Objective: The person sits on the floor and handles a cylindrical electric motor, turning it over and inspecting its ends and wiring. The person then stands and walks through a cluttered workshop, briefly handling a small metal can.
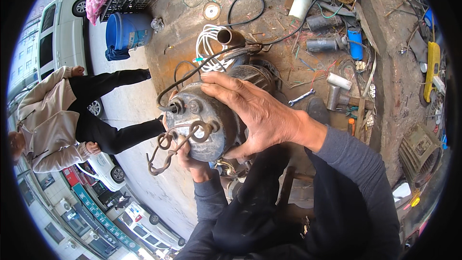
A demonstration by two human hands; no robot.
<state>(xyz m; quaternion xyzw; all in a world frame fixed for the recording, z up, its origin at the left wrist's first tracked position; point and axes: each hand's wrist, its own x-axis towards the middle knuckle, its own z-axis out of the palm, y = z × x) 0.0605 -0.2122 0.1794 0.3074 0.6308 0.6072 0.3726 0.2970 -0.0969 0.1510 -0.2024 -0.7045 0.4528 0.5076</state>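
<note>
A dark, cylindrical submersible pump (211,148) lies between my hands, its round end cap tilted toward the left. My right hand (269,110) is curved over its side, fingers along the upper edge and thumb on the lower edge. From below, my left hand (192,162) grips the end cap; part of it is hidden behind the pump. Two eye bolts (200,131) stand out of the cap, with a twisted steel wire (166,161) looped through them. A black cable (161,91) leaves the cap through a gland. The pump's pipe outlet (231,37) points away from me.
Coiled white cord (204,43) lies beyond the pump. To the right are a wrench (301,97), a hammer (337,98), capacitors (322,45) and a finned motor housing (418,154). A blue bucket (126,31) stands at upper left. Another person (57,115) walks on the left, near parked vehicles.
</note>
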